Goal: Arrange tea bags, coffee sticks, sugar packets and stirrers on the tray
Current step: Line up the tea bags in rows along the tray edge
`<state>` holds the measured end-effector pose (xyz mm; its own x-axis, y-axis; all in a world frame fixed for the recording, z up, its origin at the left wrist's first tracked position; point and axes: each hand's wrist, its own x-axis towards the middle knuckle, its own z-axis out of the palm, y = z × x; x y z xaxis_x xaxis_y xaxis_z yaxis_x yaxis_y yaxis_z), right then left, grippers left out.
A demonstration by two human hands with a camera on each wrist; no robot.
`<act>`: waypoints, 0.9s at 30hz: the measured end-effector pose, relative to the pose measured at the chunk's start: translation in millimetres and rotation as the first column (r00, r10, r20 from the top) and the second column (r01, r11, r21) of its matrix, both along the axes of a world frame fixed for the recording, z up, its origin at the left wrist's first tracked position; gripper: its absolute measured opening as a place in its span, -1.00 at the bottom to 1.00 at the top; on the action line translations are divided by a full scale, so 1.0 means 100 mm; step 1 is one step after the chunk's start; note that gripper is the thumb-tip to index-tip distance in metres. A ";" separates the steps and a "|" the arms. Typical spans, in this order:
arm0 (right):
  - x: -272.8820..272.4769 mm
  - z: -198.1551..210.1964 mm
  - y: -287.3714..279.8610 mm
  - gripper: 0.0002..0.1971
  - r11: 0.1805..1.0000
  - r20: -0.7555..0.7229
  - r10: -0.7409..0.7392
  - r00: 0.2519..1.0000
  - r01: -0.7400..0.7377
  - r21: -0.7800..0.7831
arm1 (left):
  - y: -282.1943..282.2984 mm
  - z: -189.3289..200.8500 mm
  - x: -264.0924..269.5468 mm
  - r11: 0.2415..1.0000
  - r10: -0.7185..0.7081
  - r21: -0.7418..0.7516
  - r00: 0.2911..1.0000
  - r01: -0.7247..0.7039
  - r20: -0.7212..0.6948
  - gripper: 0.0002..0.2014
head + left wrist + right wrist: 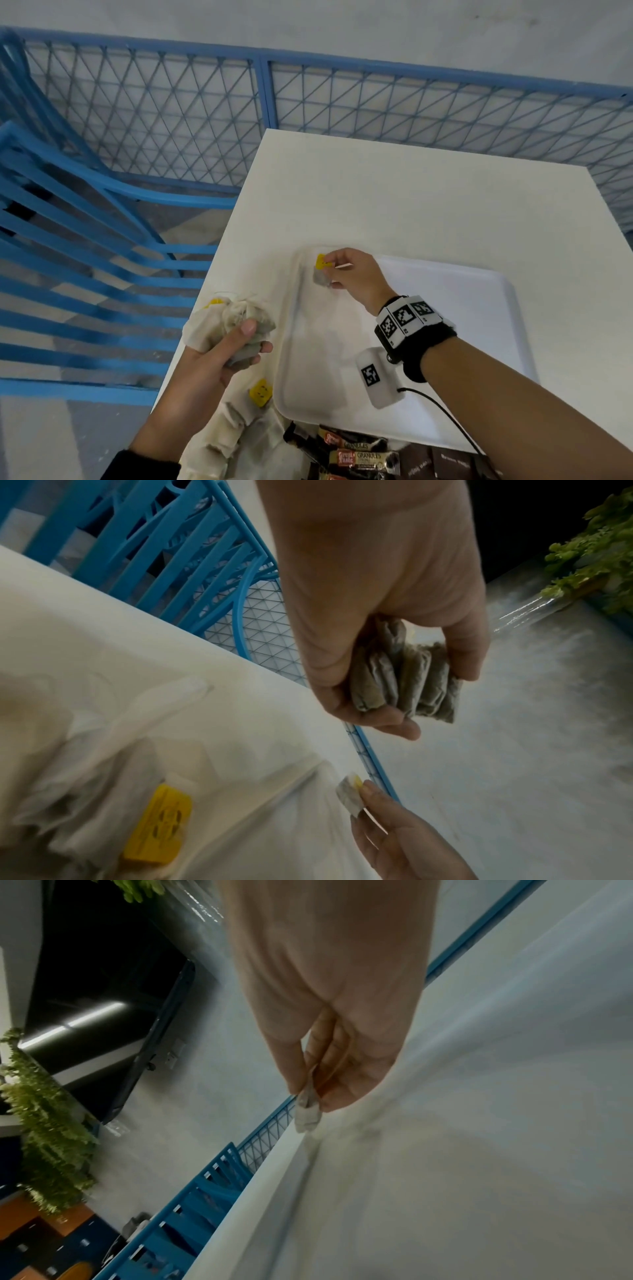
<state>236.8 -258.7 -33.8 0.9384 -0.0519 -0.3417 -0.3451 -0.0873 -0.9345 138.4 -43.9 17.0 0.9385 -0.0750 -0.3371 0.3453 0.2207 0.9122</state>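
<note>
Now right hand [356,277] pinches tea bag [321,275] over tray [479,308] corner; left hand [219,359] grips tea bag bunch [226,320].

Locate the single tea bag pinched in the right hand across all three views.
Head: tea bag at the tray's far-left corner, in the right hand's grip.
Left wrist: low, right of centre, by the blue fence rail.
Right wrist: centre, below the fingertips.
Shared landmark: blue mesh fence.
</note>
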 end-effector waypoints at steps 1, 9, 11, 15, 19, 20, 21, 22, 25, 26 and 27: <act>0.06 -0.02 0.01 -0.83 1.000 -0.001 0.001 1.000 -0.001 0.011 | -0.01 -0.01 0.01 1.000 -0.005 0.000 1.000 0.005 0.000 -0.13; 0.27 -0.27 0.07 -0.67 0.938 0.055 -0.012 0.998 0.031 -0.346 | -0.06 -0.06 0.02 0.998 -0.055 0.033 0.998 0.056 -0.020 -0.04; 0.26 -0.30 0.08 -0.73 0.919 0.090 0.019 0.996 0.018 -0.393 | -0.07 -0.06 0.03 0.998 -0.059 0.037 0.998 0.059 -0.022 -0.06; 0.21 -0.30 0.09 -0.80 0.909 0.131 0.025 0.991 0.032 -0.415 | -0.08 -0.05 0.05 0.997 -0.064 0.033 0.998 0.065 -0.022 -0.09; 0.15 -0.35 0.08 -0.76 0.906 0.154 0.085 0.984 -0.012 -0.423 | -0.09 -0.05 0.06 0.997 -0.060 0.043 0.998 0.061 -0.023 -0.10; 0.14 -0.37 0.09 -0.78 0.895 0.147 0.113 0.983 -0.037 -0.445 | -0.09 -0.06 0.06 0.997 -0.059 0.046 0.998 0.060 -0.021 -0.10; 0.15 -0.39 0.09 -0.81 0.886 0.144 0.126 0.981 -0.046 -0.461 | -0.09 -0.06 0.06 0.997 -0.059 0.045 0.998 0.060 -0.020 -0.10; 0.15 -0.41 0.10 -0.82 0.884 0.147 0.122 0.982 -0.040 -0.466 | -0.09 -0.06 0.06 0.997 -0.059 0.044 0.998 0.060 -0.019 -0.10; 0.19 -0.42 0.12 -0.83 0.895 0.168 0.085 0.982 -0.001 -0.446 | -0.09 -0.07 0.07 0.997 -0.059 0.040 0.998 0.059 -0.017 -0.10; 0.20 -0.42 0.13 -0.84 0.898 0.172 0.080 0.982 0.004 -0.440 | -0.09 -0.07 0.07 0.997 -0.059 0.040 0.998 0.060 -0.019 -0.10; 0.21 -0.42 0.14 -0.84 0.900 0.175 0.076 0.982 0.008 -0.437 | -0.09 -0.07 0.07 0.997 -0.060 0.041 0.998 0.061 -0.020 -0.09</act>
<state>257.7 -244.6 -75.8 0.9859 -0.1221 -0.1147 -0.1613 -0.5069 -0.8468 145.7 -53.0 10.0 0.9261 -0.1169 -0.3588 0.3741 0.1613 0.9132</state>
